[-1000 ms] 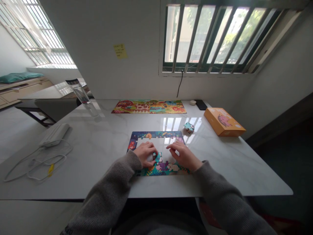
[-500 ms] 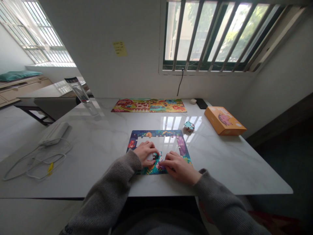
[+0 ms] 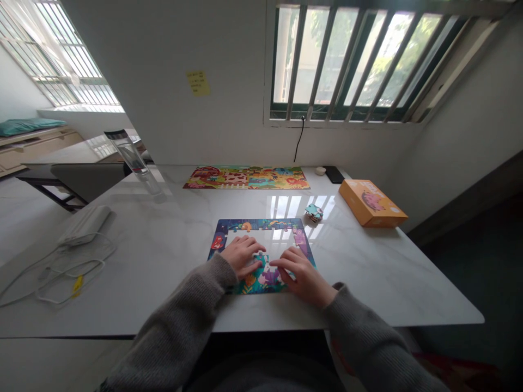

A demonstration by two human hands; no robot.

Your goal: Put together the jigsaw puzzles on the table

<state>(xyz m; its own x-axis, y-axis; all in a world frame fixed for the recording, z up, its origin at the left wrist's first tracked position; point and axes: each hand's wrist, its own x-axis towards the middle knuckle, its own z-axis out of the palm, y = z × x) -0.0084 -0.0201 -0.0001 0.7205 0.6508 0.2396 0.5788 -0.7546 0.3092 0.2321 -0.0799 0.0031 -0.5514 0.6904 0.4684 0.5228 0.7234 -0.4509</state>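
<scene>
A partly assembled jigsaw puzzle point(image 3: 250, 281) lies before me on the white table, its dark border joined around a bare middle. Colourful joined pieces fill part of its lower section. My left hand point(image 3: 242, 256) rests over the left side with fingers spread, the thumb by the pieces in the lower middle. Over the right side is my right hand point(image 3: 297, 272), its fingers stretched toward a puzzle piece with a white rabbit figure point(image 3: 267, 263). Neither hand grips anything that I can see. Beyond the upper right corner sits a small stack of loose puzzle pieces point(image 3: 314, 212).
Along the wall lies a long farm-animal puzzle point(image 3: 247, 178). At the right are an orange box point(image 3: 372, 203), a black phone point(image 3: 334, 175) and a small white object point(image 3: 321, 170). A clear bottle point(image 3: 129, 154) stands at the back left, near a white device point(image 3: 85, 225) with cables point(image 3: 75, 267).
My fingers have lifted and opened slightly from the lower middle pieces, showing more of the rabbit and purple area. The whole view has shifted a little.
</scene>
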